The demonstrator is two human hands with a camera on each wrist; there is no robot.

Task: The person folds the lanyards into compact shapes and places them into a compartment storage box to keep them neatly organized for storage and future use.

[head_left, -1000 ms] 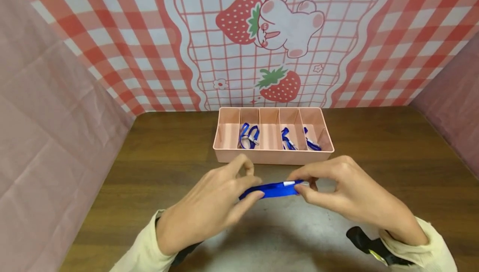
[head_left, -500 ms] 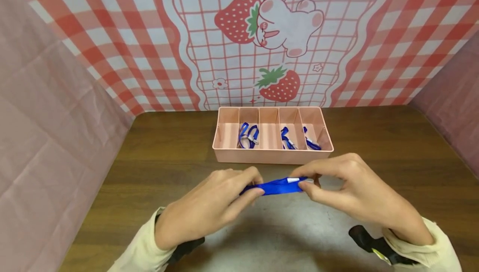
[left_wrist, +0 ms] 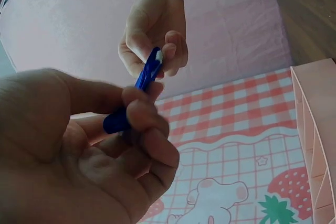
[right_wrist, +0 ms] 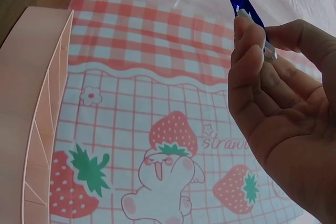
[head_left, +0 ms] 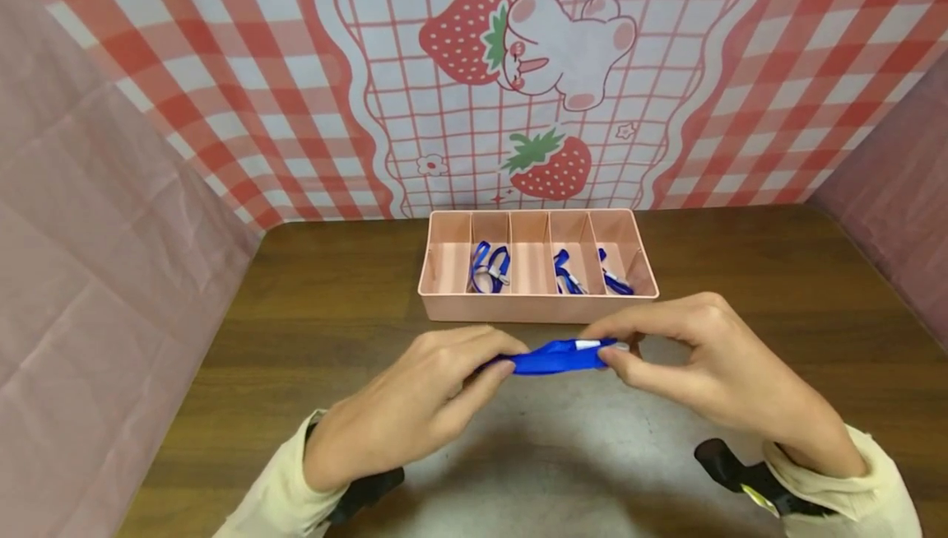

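A folded blue lanyard (head_left: 555,359) with a white piece on it is stretched between my two hands, in front of the pink box. My left hand (head_left: 415,398) pinches its left end between thumb and fingers. The right hand (head_left: 711,365) pinches the other end, close to the white piece. In the left wrist view the lanyard (left_wrist: 118,120) passes between the left thumb and fingertips. From the right wrist, a shiny clip (right_wrist: 270,53) pokes out below the right fingers.
The pink divided box (head_left: 536,308) stands at the back of the wooden table (head_left: 333,275). Three of its compartments hold blue lanyards, one of them a looped lanyard (head_left: 481,254). A checked strawberry cloth (head_left: 296,110) hangs behind.
The left fingers have closed down onto the lanyard's left end. Both hands have moved slightly up with the lanyard, toward the box, and the right hand a little to the right.
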